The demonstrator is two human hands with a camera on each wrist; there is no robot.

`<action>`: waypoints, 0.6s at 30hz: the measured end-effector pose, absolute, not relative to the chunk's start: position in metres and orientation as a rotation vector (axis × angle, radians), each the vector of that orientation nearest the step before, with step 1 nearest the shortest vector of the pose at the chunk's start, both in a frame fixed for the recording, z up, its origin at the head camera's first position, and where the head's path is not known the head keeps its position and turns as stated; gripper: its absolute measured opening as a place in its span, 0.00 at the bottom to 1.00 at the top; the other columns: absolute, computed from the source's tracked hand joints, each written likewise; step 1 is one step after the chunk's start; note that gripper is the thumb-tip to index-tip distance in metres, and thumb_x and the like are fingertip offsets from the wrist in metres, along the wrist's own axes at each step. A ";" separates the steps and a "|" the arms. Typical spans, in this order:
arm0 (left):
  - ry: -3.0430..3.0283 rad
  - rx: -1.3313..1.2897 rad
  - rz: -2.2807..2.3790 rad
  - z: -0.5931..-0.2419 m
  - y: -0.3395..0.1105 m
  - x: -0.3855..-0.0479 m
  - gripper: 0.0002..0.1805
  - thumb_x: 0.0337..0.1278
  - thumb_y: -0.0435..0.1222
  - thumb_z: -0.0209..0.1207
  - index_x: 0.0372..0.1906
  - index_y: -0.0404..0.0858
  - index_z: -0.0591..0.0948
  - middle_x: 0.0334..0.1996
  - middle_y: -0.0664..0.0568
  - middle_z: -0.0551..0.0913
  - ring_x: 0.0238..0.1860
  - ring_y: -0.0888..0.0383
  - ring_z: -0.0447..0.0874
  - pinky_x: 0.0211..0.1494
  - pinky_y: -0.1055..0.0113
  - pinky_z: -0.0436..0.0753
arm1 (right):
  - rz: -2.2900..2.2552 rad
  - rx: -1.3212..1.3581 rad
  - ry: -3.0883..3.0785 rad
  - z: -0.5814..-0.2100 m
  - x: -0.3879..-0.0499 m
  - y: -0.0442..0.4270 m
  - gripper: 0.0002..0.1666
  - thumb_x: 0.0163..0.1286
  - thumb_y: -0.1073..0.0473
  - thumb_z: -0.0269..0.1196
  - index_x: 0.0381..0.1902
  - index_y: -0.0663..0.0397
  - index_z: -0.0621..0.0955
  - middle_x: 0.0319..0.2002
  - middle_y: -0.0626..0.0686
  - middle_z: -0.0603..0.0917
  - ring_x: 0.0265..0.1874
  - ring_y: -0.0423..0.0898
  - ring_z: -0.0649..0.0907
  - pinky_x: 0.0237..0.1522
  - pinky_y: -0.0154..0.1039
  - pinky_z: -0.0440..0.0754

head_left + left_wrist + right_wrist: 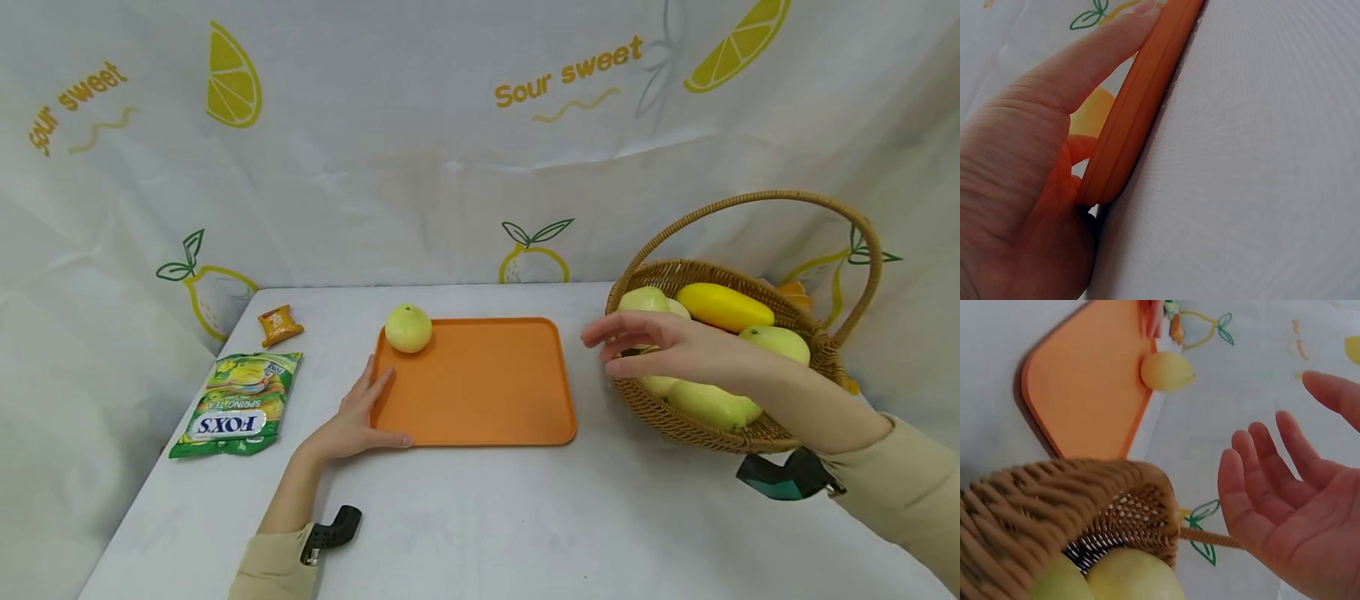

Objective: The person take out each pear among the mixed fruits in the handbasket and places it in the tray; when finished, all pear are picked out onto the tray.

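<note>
An orange tray (pixel 480 383) lies flat on the table, with a round yellow-green fruit (pixel 408 328) in its far left corner. My left hand (pixel 348 425) rests spread around the tray's near left corner. Its thumb (pixel 1094 56) lies straight along the near edge. Over the left side of a wicker basket (pixel 675 425) hovers my right hand (pixel 675 346), its fingers loosely bent and holding nothing. Several yellow-green fruits (pixel 1135 578) and a long yellow fruit (pixel 723 307) fill the basket, partly hidden behind the right hand and forearm.
Left of the tray lies a green candy bag (pixel 238 404), and behind it a small orange wrapped snack (pixel 279 326). The basket's tall handle (pixel 757 197) arches above it. A printed white cloth (pixel 420 167) hangs along the table's back edge.
</note>
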State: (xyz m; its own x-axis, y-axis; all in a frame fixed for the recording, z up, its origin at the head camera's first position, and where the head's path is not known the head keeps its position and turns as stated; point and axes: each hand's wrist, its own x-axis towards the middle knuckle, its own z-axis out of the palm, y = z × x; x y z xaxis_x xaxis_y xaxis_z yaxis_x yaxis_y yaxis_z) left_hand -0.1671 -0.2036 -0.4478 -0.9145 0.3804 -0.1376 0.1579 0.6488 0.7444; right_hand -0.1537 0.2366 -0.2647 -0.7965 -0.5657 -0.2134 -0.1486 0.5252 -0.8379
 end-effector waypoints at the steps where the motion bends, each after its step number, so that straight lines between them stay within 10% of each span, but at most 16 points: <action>1: 2.589 0.433 1.126 -0.448 -0.204 -0.167 0.64 0.41 0.55 0.73 0.78 0.41 0.48 0.77 0.47 0.26 0.75 0.36 0.29 0.68 0.31 0.42 | -1.177 -0.610 2.311 -0.263 -0.156 0.241 0.23 0.70 0.54 0.63 0.61 0.47 0.75 0.59 0.51 0.76 0.57 0.53 0.76 0.54 0.36 0.77; 18: 2.590 0.435 1.134 -0.448 -0.204 -0.167 0.63 0.42 0.55 0.73 0.78 0.41 0.49 0.77 0.46 0.26 0.75 0.36 0.29 0.68 0.31 0.42 | -0.715 -0.545 2.798 -0.254 -0.205 0.290 0.26 0.69 0.52 0.64 0.60 0.58 0.76 0.51 0.55 0.81 0.49 0.52 0.80 0.46 0.41 0.77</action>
